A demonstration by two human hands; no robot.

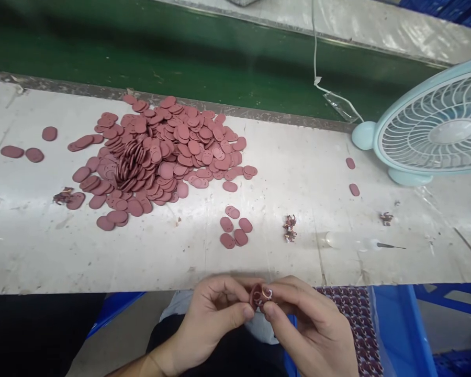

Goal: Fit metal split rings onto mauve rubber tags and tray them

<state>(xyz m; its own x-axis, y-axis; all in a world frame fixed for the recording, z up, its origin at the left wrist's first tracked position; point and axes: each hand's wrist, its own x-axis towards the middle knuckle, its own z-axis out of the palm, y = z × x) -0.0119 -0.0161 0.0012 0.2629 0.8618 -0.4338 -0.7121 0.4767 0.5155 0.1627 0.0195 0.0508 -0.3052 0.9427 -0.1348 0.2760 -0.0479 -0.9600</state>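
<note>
Both hands closed in thumb-and-finger pinches, just off the near edge of the pale, scuffed surface (160, 267). Left hand (215, 317) has a small dull-red curved piece (254, 297); right hand (312, 319) has a tiny brown figure with white and orange details (266, 293), right against it. Exact contact blurred/hidden by fingers.

On surface: big heap of dull-red flat oval discs (172, 152), small group of the same nearer the hands, clear bottle with dark needle tip (349, 242) lying at right, pale-blue plastic fan (447, 125) beyond. Green strip (239, 68) runs behind. Blue plastic crate (408, 324) below, right.
</note>
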